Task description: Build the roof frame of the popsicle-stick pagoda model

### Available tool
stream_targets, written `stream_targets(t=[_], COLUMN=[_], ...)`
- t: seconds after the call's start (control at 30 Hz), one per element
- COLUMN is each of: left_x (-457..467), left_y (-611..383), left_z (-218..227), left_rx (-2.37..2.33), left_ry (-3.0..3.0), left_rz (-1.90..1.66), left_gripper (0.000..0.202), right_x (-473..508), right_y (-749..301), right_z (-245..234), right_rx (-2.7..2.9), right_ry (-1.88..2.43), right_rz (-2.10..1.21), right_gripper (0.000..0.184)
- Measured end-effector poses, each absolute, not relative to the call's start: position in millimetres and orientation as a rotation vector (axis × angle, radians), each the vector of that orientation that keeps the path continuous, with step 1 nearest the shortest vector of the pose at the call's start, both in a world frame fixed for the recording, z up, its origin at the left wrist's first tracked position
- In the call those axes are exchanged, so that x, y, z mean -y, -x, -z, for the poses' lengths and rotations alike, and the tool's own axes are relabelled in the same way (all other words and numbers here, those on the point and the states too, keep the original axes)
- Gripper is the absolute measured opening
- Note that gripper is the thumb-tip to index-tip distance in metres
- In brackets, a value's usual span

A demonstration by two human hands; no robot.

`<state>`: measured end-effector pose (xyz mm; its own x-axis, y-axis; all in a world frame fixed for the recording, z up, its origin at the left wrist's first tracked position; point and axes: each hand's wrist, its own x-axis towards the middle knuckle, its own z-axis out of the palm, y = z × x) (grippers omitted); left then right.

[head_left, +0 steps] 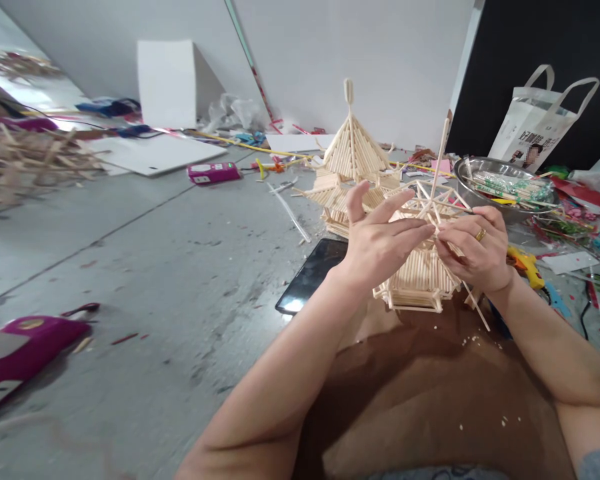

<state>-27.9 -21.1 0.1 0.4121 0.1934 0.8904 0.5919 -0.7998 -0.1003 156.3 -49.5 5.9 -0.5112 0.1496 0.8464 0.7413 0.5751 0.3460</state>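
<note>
A pagoda model of thin pale wooden sticks stands in front of me, with an open roof frame of spokes and one upright stick at its centre. My left hand reaches in from the left, its fingertips pinched at the frame while two fingers are raised. Opposite it, my right hand is closed, with a ring on one finger. A long wooden stick slants down from beneath the right hand; its upper end is among the fingertips of both hands, partly hidden. A finished-looking stick pagoda stands behind.
A black phone lies left of the model. Purple power strips are on the grey floor. To the right are a yellow glue gun, a metal bowl of packets and a white bag. A blurred stick pile is at left.
</note>
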Motion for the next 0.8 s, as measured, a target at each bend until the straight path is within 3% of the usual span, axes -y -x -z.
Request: stream_targets(t=[0.8], left_x=[17.8], left_y=[29.6], left_z=[-1.3], left_rx=[0.689], left_ry=[2.326], left_rz=[1.342], left_gripper=[0.021], right_x=[49.5], right_y=[-159.9], right_z=[-3.9], right_rx=[1.996], right_ry=[0.769], right_rz=[0.872], right_gripper=[0.013])
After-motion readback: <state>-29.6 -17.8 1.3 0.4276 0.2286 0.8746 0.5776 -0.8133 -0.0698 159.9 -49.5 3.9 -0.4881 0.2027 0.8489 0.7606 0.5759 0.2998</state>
